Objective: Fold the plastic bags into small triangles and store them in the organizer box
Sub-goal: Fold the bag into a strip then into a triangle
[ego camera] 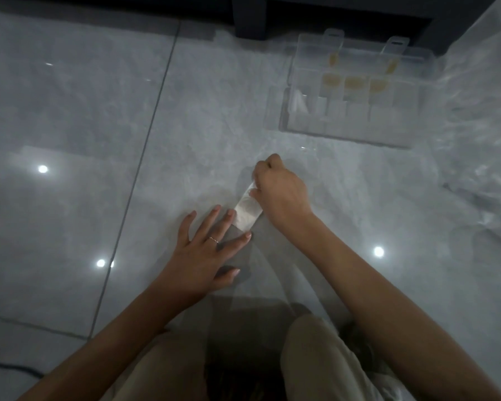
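On the glossy grey floor tiles (pixel 84 111), just ahead of the person's knees, the fingers (pixel 245 236) of the left hand (pixel 206 256) lie straight and spread. They press flat on the near part of a clear plastic bag (pixel 248 212) that is folded into a narrow strip. A thin ring (pixel 213 240) sits on one of them. The right hand (pixel 281 192) is curled just beyond, its fingers (pixel 265 166) bunched together, and it pinches the far end of the strip, which is lifted a little off the tile. The rest of the bag trails back toward the person as a faint transparent band between the two forearms.

Farther out, up and to the right and well apart from both hands, the clear organizer box (pixel 344 137) lies open on the floor. Its lid stands back toward a dark piece of furniture (pixel 249 21). Some compartments hold yellowish pieces (pixel 352 82), and one at the left end holds a white folded piece (pixel 298 102). Along the right edge lies a heap of loose clear plastic (pixel 480 169).
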Available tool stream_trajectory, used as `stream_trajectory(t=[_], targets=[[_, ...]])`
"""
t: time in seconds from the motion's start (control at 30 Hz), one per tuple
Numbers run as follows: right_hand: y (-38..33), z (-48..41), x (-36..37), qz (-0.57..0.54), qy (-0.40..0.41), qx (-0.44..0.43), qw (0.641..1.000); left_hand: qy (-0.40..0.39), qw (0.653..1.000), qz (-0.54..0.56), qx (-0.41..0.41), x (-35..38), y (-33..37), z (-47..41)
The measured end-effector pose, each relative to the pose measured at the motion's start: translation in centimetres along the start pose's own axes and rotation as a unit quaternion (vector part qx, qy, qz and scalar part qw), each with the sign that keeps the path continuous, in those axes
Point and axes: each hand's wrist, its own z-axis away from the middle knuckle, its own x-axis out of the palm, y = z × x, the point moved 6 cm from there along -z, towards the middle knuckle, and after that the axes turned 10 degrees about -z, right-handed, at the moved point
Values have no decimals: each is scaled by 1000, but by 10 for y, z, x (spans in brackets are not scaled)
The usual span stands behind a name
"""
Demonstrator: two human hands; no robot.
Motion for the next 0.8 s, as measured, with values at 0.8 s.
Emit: stream_trajectory(t=[0.8], targets=[[24, -21, -18, -232, -96, 43, 967, 4, 1000, 5, 2, -5, -3, -2]])
